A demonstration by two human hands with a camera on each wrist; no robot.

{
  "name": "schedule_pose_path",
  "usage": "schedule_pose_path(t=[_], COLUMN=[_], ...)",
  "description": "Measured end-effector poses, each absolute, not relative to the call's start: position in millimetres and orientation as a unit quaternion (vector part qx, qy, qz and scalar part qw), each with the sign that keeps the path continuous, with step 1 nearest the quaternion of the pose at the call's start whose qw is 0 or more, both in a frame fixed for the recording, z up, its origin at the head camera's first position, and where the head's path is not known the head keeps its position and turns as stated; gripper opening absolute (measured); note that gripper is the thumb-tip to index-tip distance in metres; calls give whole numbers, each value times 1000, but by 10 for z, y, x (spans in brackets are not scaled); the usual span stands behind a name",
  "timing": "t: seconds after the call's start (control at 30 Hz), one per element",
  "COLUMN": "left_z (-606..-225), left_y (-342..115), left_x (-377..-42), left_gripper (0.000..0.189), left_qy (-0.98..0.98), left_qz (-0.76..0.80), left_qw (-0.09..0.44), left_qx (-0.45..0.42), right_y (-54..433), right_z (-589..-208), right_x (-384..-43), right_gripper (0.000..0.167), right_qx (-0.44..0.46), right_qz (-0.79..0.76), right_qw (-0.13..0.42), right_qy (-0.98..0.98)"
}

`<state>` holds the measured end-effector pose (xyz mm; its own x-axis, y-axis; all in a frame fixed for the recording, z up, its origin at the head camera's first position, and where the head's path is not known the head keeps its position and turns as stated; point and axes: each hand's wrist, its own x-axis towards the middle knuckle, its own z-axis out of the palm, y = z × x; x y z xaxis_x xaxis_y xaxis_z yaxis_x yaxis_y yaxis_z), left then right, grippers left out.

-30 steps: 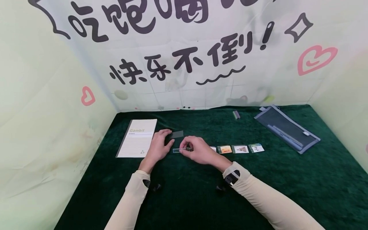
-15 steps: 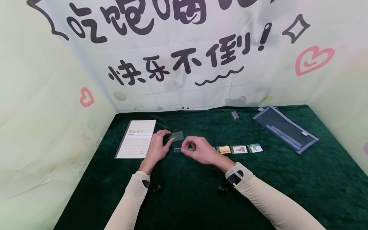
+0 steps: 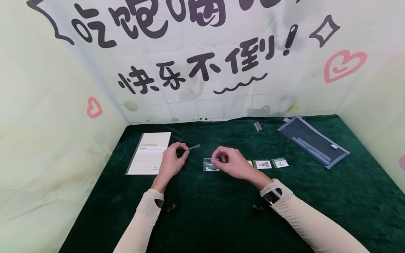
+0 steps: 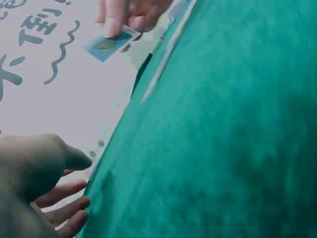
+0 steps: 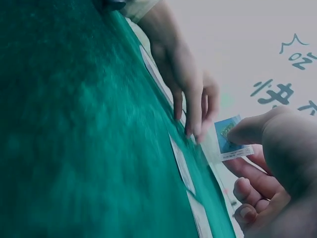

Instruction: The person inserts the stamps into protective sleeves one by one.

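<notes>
In the head view my left hand (image 3: 173, 159) pinches a small clear plastic sleeve (image 3: 194, 147) by its edge, just above the cloth. My right hand (image 3: 233, 163) holds a small blue postage stamp (image 5: 229, 133) with a white border between thumb and fingers, as the right wrist view shows. From the head it appears nearly edge-on. Below these fingers lies a sleeved stamp (image 3: 210, 166), the near end of a row. Further along are a sleeved stamp with a picture (image 3: 263, 164) and another sleeved stamp (image 3: 281, 162); my right hand hides part of the row.
A white notebook (image 3: 148, 154) lies at the left, beside my left hand. At the back right is a blue mesh zip pouch (image 3: 311, 140) with slim items inside. A small eraser-like block (image 3: 258, 127) sits near the back edge of the green cloth (image 3: 202, 218).
My right hand has moved right with the stamp, uncovering the row's left end. The clear sleeve, earlier lying flat by my left fingertips, is now tilted up between them.
</notes>
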<state>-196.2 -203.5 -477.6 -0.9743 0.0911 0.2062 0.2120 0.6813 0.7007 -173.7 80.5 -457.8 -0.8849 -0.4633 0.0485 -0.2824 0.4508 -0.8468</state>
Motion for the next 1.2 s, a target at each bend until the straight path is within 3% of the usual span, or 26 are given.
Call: schedule_pose_path(t=[0.17,0.5,0.63,0.9,1.2], left_z=[-4661,-4616,-4640,-4774,-4928], left_y=[-1872,-1402,-1295,-1155,-1088], left_x=[-1884,-1586,-1503,-1439,-1417], left_gripper=[11,33,37,19,21], left_qy=[-874,-798,-777,-761,-711], left_qz=[-469,-579,-600,-616,-674], left_qw=[65,-85,-118,-107,-89], left_qx=[-112,-144,-151,-171,-182], right_y=[1072,1453,1583,1719,1748], right_z=[-4616,-4674,-4720,-4854,-4904], right_x=[-1721,-1596,-1504,-1461,-1472], right_gripper=[15,14,12,13,12], right_qx=[-194,-181,-191,-197,-214], right_qz=[-492,-507,-532,-592,-628], right_qw=[84,61,59,48,20], right_qy=[845,841,823,780,748])
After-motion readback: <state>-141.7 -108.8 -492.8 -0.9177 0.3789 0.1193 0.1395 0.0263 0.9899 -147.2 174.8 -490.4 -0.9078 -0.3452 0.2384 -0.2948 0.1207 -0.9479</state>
